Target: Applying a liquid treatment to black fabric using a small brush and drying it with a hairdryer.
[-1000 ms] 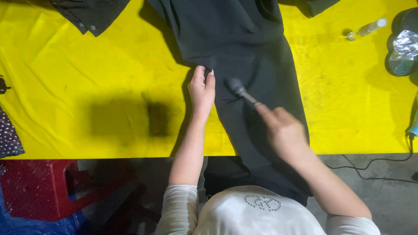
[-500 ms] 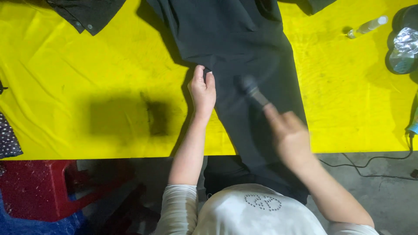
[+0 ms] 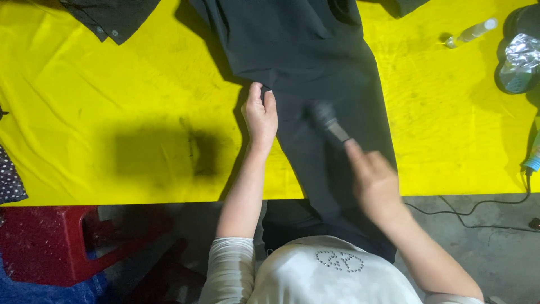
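A black garment (image 3: 315,62) lies spread over a yellow table (image 3: 112,101) and hangs over its near edge. My left hand (image 3: 260,115) rests flat on the garment's left edge, pinching the fabric there. My right hand (image 3: 376,181) is blurred with motion and grips a small dark brush (image 3: 327,121) whose head lies on the cloth in the garment's middle.
Another dark garment (image 3: 109,17) lies at the far left of the table. A small clear bottle (image 3: 469,32) and a round thing with crumpled foil (image 3: 517,56) sit at the far right. A red stool (image 3: 62,242) stands below the table. Cables (image 3: 478,205) run along the floor.
My right hand has slid the brush over the cloth, first away from me, then back a little toward me. The left hand has stayed put.
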